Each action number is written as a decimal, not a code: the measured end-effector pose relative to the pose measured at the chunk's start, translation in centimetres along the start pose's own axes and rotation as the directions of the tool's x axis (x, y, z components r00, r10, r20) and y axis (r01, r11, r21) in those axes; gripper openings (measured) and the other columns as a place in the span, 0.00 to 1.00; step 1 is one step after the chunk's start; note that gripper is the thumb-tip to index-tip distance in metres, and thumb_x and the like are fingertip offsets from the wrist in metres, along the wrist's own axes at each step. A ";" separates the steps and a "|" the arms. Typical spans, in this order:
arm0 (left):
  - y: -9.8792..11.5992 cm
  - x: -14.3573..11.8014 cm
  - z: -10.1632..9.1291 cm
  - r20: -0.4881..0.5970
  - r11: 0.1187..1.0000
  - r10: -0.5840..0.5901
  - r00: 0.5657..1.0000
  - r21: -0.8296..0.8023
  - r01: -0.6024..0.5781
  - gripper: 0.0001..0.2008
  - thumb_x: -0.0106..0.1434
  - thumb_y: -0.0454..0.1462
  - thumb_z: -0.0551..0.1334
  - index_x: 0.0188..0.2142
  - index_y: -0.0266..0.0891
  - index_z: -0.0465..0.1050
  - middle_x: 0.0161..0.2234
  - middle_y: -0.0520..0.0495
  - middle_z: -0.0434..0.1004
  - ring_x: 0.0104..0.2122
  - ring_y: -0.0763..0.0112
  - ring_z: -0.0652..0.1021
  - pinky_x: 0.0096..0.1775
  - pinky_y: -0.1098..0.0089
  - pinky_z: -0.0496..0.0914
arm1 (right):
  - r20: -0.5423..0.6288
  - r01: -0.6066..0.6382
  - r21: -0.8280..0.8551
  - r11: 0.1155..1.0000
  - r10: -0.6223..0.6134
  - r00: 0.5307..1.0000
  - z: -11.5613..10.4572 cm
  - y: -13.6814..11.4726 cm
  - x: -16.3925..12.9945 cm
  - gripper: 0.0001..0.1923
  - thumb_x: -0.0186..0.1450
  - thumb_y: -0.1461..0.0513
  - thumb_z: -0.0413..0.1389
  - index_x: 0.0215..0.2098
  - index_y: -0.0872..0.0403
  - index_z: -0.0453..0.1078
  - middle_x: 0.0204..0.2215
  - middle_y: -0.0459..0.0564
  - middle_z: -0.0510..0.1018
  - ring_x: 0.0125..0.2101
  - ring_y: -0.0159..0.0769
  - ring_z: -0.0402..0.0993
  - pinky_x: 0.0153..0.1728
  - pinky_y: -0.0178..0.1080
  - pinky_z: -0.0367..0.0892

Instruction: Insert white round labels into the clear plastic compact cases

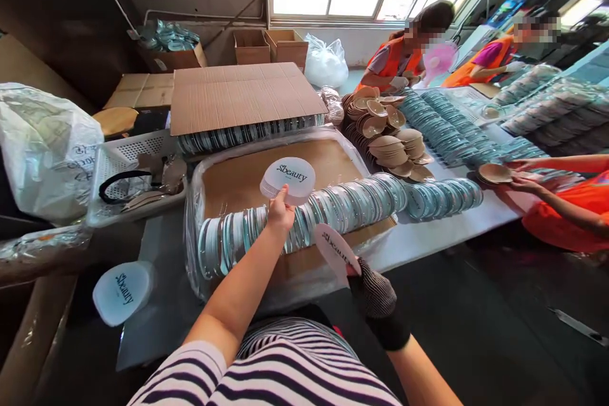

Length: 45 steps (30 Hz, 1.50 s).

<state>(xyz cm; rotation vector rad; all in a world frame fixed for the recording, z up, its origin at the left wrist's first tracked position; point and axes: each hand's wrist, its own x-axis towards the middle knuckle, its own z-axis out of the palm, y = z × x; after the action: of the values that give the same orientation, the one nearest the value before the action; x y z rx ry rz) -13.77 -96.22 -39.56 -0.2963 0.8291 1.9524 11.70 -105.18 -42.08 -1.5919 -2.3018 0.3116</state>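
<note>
My bare left hand (281, 209) grips a small stack of white rounded cards (288, 179) printed "beauty", held above the box. In my right hand (378, 288), which wears a dark striped glove, a single white card (334, 248) with the same print is pinched and tilted. Just beyond and below both hands lies a long row of plastic-wrapped round pieces (333, 206), standing on edge. The row rests in a plastic-lined cardboard box (228, 171), whose brown cardboard floor shows behind it. Another pile of printed cards (118, 292) sits at the lower left.
A cardboard sheet (242, 95) covers more wrapped pieces behind the box. A white basket (102, 184) stands left. Tan bowl-shaped pieces (387, 152) are heaped at the right, beside wrapped rows (442, 196). A co-worker's hands (523, 177) hold a tan piece; other people work behind.
</note>
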 end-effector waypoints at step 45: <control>0.6 -2.9 -4.0 0.211 0.934 0.033 0.977 0.341 -0.105 0.11 0.50 0.34 0.73 0.34 0.34 0.80 0.32 0.44 0.84 0.36 0.60 0.82 0.42 0.63 0.75 | -0.182 0.146 0.145 0.979 -0.119 0.976 1.4 -10.8 12.2 0.24 0.69 0.54 0.44 0.52 0.60 0.72 0.44 0.62 0.79 0.46 0.45 0.76 0.46 0.43 0.72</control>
<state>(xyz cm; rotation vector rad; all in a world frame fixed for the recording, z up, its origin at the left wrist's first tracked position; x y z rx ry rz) -13.30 -101.03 -40.82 0.1449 1.0427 1.8196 -2.10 -97.62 -37.82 -1.3269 -2.1799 0.3021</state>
